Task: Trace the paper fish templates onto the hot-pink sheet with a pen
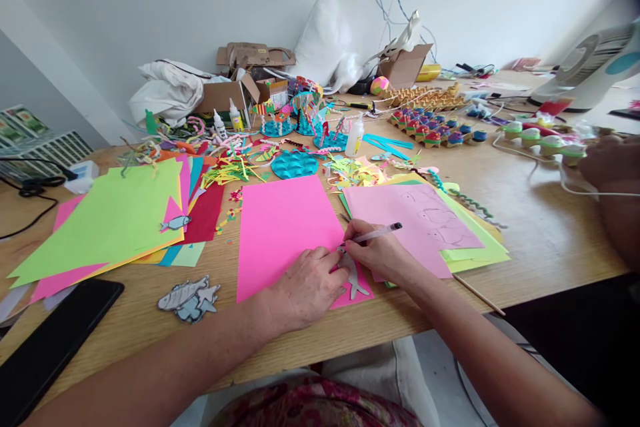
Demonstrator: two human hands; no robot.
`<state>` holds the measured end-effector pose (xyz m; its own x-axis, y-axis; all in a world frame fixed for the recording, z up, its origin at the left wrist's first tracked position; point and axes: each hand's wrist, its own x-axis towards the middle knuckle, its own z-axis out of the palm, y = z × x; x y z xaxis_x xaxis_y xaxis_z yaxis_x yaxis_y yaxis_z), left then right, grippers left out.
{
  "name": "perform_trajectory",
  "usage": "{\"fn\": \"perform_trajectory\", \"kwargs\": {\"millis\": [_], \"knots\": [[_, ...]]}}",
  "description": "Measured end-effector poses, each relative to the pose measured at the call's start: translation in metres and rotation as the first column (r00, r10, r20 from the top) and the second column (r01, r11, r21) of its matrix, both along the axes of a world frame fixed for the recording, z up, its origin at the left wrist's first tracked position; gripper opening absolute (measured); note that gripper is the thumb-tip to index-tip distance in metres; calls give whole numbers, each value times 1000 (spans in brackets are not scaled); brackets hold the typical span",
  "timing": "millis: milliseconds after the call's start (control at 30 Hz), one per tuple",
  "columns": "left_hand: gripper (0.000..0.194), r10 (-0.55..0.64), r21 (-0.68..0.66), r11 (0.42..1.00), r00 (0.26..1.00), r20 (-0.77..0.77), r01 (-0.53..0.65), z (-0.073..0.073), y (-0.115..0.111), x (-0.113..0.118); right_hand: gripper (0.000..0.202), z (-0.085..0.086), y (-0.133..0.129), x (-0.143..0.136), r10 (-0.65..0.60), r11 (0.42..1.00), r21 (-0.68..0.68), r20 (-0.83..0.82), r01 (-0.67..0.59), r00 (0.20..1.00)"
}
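Note:
A bright pink sheet (pixel 285 233) lies on the wooden table in front of me. On its lower right part rests a grey fish cutout (pixel 354 277), its tail pointing down. My left hand (pixel 313 283) presses on the sheet, its fingertips on the cutout's left side. In my right hand (pixel 377 250) is a pen (pixel 377 233), gripped near its tip by the cutout's upper end. The tip itself is hidden by my fingers. To the right, a light pink sheet (pixel 395 213) shows pencil-like fish outlines. More fish cutouts (pixel 189 297) lie left of the bright sheet.
Coloured paper (pixel 110 213) is stacked at the left, by a black phone (pixel 65 327). Paper scraps, glue bottles (pixel 355 137) and painted egg cartons (pixel 435 127) fill the back. A thin stick (pixel 479 295) lies near the front edge. Another person's hand (pixel 613 163) is at far right.

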<state>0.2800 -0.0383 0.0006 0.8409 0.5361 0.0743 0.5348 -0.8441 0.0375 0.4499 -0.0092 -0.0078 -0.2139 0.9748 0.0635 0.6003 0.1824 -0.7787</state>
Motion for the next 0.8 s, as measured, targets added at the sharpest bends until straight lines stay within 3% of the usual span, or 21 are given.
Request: {"fn": "perform_trajectory", "kwargs": {"millis": [333,600,800], "knots": [[23,-7,-8,1000,1000,-16,7,2,1,2,4,10,1,1,17,1000,-17,70,-15,997],[26,-8,4,1000,1000,-5,8,-3,2,0,3,9,-8,5,10,994,-106,39,-6,999],[26,-30,18,999,999,-17,30,0,0,0,5,11,-13,8,28,1000,-3,63,-27,998]]}}
